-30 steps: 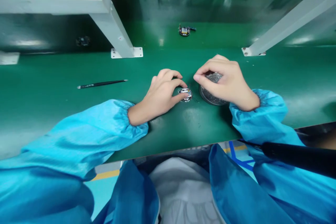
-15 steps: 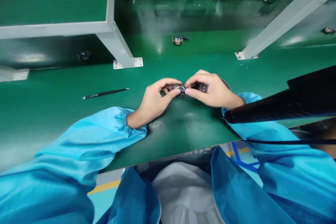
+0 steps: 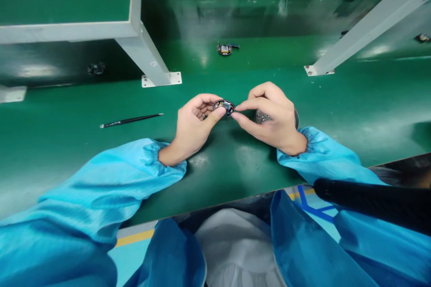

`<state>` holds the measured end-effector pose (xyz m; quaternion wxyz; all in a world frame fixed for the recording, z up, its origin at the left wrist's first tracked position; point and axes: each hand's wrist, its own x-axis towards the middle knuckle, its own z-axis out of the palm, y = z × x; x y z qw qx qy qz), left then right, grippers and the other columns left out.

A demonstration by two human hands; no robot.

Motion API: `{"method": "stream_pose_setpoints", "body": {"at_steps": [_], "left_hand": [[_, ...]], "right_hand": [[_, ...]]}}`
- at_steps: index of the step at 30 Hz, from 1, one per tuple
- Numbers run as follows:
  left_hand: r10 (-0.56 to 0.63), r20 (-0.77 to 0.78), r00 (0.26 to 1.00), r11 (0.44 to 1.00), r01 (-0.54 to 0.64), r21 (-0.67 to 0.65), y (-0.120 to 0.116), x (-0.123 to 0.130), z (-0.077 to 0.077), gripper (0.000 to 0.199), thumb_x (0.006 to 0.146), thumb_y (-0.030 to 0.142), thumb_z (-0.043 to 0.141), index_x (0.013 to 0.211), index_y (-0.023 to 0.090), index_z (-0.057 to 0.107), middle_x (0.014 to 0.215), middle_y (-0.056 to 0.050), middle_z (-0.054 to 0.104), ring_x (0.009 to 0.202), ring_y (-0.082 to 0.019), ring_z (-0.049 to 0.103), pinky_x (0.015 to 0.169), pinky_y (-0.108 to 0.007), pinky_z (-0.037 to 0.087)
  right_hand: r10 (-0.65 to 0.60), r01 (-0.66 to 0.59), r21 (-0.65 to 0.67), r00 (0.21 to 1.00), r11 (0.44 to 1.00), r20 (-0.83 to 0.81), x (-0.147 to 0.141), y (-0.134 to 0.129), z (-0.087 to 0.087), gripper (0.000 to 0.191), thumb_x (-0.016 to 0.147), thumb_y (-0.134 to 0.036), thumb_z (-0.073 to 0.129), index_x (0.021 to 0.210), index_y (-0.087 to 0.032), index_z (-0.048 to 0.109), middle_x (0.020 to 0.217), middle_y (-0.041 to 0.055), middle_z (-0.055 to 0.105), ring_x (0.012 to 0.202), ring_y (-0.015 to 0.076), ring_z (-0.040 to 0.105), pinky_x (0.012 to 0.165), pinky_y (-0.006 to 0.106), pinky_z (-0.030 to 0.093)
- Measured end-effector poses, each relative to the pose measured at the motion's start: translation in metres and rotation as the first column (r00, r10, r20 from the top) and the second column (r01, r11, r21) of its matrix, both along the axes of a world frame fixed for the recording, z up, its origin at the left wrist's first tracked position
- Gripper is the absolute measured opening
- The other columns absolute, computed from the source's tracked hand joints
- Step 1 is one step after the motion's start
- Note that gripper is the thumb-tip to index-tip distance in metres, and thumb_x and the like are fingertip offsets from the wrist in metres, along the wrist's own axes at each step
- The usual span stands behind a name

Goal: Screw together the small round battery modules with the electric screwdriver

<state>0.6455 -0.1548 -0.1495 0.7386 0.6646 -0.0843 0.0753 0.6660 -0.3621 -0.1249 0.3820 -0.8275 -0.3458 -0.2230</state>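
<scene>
A small round device (image 3: 225, 106) with circuit parts showing is held above the green table (image 3: 222, 175). My left hand (image 3: 198, 123) grips its left side between thumb and fingers. On its right edge, my right hand (image 3: 274, 116) pinches with thumb and index finger; whether a small part is between those fingertips is too small to tell. Behind my right hand sits a round container of small metallic grains (image 3: 262, 117), partly hidden. A pair of black tweezers (image 3: 132, 120) lies to the left of my left hand.
Another round device (image 3: 224, 49) lies farther back. White shelf legs (image 3: 153, 56) stand at the back left and right (image 3: 357, 24). A shelf with bottles and boxes crosses the top. A black object (image 3: 370, 202) juts in at the lower right.
My right hand has tilted upward and its wrist has moved down. The device is raised slightly and tipped, showing more of its inside. The black object at the right has swung lower.
</scene>
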Motion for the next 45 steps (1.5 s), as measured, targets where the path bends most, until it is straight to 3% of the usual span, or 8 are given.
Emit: {"method": "stream_pose_setpoints", "body": {"at_steps": [11,18,27,32,35,39,45], "left_hand": [[0.005,0.008,1.0,1.0,-0.005,0.013,0.001,-0.001,0.0,0.038,0.079,0.047,0.09,0.097,0.02,0.072,0.097,-0.006,0.073,0.089,-0.018,0.07,0.085,-0.032,0.06],[0.01,0.012,1.0,0.998,-0.009,-0.068,-0.004,-0.002,0.003,0.037,0.075,0.043,0.094,0.095,0.019,0.074,0.094,-0.006,0.075,0.086,-0.017,0.072,0.082,-0.028,0.061],[0.038,0.092,0.995,0.996,-0.03,-0.085,-0.006,-0.004,0.005,0.023,0.077,0.029,0.093,0.092,0.02,0.077,0.091,-0.004,0.075,0.082,-0.013,0.07,0.077,-0.021,0.058],[0.035,0.062,0.997,0.999,-0.032,-0.042,-0.005,-0.005,0.007,0.026,0.075,0.034,0.094,0.09,0.019,0.077,0.092,-0.005,0.076,0.083,-0.016,0.071,0.078,-0.026,0.06],[0.037,-0.002,0.999,0.998,-0.037,-0.049,-0.004,-0.004,0.006,0.034,0.073,0.04,0.095,0.093,0.019,0.078,0.093,-0.007,0.076,0.084,-0.018,0.072,0.081,-0.028,0.061],[0.009,-0.055,0.998,0.997,-0.014,-0.076,-0.004,-0.003,0.004,0.034,0.077,0.039,0.093,0.102,0.02,0.08,0.099,-0.008,0.078,0.088,-0.018,0.073,0.081,-0.027,0.062],[0.037,-0.07,0.997,0.999,-0.038,-0.018,-0.004,-0.003,0.004,0.034,0.08,0.041,0.089,0.107,0.021,0.081,0.099,-0.008,0.078,0.081,-0.017,0.071,0.071,-0.025,0.061]], "right_hand": [[-0.009,0.012,0.072,0.999,0.997,-0.041,-0.004,0.007,0.006,0.004,0.086,-0.026,0.074,0.089,-0.026,0.072,0.095,0.0059,0.061,0.091,0.0254,0.06,0.082,0.047,0.052],[0.008,0.006,0.158,0.996,0.987,-0.089,-0.005,0.011,0.006,0.006,0.084,-0.02,0.073,0.082,-0.023,0.068,0.104,0.0074,0.06,0.103,0.0266,0.06,0.091,0.049,0.052],[0.042,0.048,0.249,0.938,0.967,-0.345,-0.005,0.015,0.001,0.01,0.081,-0.018,0.074,0.075,-0.018,0.066,0.105,0.0077,0.064,0.092,0.0201,0.06,0.074,0.035,0.05],[0.04,0.047,0.258,0.946,0.965,-0.322,-0.006,0.016,0.003,0.013,0.08,-0.018,0.074,0.074,-0.019,0.062,0.101,0.0074,0.065,0.095,0.022,0.062,0.079,0.037,0.053],[0.043,0.033,0.258,0.959,0.966,-0.281,-0.007,0.015,0.002,0.012,0.081,-0.02,0.075,0.082,-0.021,0.063,0.096,0.0059,0.068,0.093,0.0218,0.065,0.084,0.038,0.056],[0.072,0.017,0.272,0.947,0.962,-0.314,-0.008,0.015,-0.002,0.024,0.085,-0.023,0.074,0.107,-0.021,0.066,0.094,0.0034,0.072,0.081,0.0171,0.068,0.077,0.032,0.059],[0.113,-0.019,0.278,0.939,0.96,-0.326,-0.005,0.015,-0.004,0.023,0.088,-0.021,0.071,0.111,-0.02,0.066,0.092,0.003,0.072,0.074,0.0142,0.067,0.067,0.028,0.056]]}}
